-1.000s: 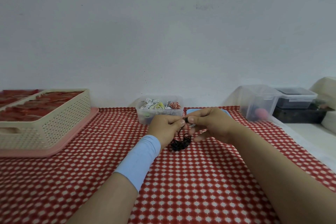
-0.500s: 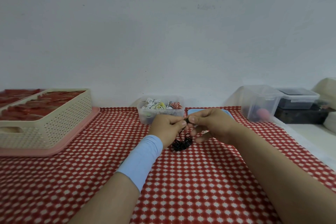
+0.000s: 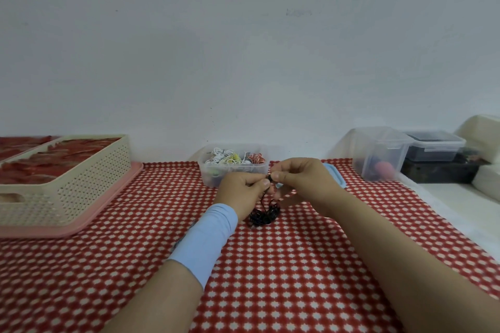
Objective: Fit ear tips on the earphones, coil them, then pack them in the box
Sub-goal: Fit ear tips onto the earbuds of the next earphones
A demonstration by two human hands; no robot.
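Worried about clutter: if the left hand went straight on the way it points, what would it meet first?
Probably the right hand, whose fingers meet it over the black earphones; the clear tub lies beyond, depth unclear.

Views: one. Head-worn camera, wide-angle; faces forward and slightly down over the checked tablecloth (image 3: pixel 297 265) to the pale wall (image 3: pixel 243 62) (wall fills the upper half). Close range: left hand (image 3: pixel 240 189) and right hand (image 3: pixel 303 181) meet mid-frame, forearms entering from the bottom edge.
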